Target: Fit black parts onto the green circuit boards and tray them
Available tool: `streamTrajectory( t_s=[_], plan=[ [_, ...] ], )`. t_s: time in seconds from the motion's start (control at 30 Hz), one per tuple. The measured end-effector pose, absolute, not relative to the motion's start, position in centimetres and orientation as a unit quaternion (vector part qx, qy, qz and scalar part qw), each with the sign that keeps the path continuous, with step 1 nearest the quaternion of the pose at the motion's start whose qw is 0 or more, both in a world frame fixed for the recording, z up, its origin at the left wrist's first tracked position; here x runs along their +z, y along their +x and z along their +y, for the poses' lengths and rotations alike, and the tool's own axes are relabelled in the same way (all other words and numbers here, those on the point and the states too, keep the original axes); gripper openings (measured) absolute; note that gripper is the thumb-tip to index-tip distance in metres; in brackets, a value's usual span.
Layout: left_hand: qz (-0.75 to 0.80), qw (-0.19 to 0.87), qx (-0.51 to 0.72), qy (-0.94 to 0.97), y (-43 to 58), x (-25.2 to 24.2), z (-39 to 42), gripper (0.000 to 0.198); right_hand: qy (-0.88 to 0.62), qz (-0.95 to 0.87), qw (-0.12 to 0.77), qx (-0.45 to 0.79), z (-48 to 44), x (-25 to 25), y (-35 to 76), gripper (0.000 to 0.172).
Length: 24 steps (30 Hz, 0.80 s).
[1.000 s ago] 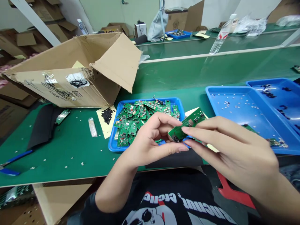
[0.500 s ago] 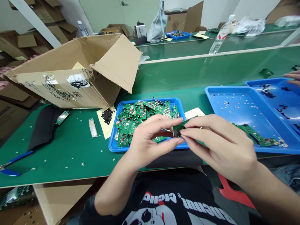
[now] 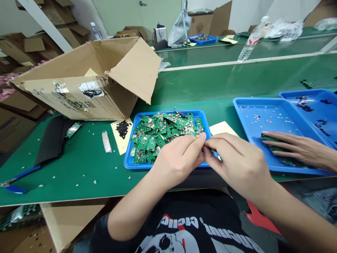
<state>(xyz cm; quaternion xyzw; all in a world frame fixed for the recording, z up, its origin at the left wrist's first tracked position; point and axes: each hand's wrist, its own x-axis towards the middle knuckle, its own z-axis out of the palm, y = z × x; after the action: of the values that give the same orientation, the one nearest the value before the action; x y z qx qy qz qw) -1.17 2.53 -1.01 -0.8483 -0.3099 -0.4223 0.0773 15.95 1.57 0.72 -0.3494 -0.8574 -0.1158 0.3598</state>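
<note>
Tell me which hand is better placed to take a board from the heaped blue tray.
Likely the left hand: in view it overlaps the blue tray, closer to the heaped green boards. The right hand is farther from them, beside the yellow paper. Anything they hold is hidden.

Writing on the black shirt (image 3: 184, 216) and cardboard box (image 3: 71, 95) cannot be read clearly.

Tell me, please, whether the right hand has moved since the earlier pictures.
Yes: the right hand has shifted left, away from the nearer right-hand blue tray.
</note>
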Motion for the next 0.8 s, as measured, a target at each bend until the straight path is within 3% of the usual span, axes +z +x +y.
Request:
streamTrajectory(
  t_s=[0.13,0.33,0.53,0.67,0.8],
  plan=[
    [-0.304,0.064,-0.421,-0.852,-1.0,-2.8,3.6,0.024,-0.421,-0.824,0.373,-0.071,2.3,-1.1,15.5,0.019],
    [-0.363,-0.054,-0.459,-0.809,-1.4,-3.5,4.4,0.023,-0.503,-0.748,0.433,-0.018,4.2,-2.8,18.7,0.01],
    [-0.439,-0.215,-0.341,-0.803,1.8,-3.6,6.7,0.02,-0.535,-0.684,0.495,0.032,1.8,-5.3,21.8,0.006],
    [-0.401,-0.263,-0.285,-0.83,8.7,-4.7,9.3,0.018,-0.561,-0.586,0.585,0.01,-0.7,-7.2,22.7,0.004],
    [-0.353,-0.305,-0.214,-0.858,15.8,-6.4,10.9,0.025,-0.575,-0.547,0.607,0.016,-2.3,-8.4,22.9,0.011]
  ],
)
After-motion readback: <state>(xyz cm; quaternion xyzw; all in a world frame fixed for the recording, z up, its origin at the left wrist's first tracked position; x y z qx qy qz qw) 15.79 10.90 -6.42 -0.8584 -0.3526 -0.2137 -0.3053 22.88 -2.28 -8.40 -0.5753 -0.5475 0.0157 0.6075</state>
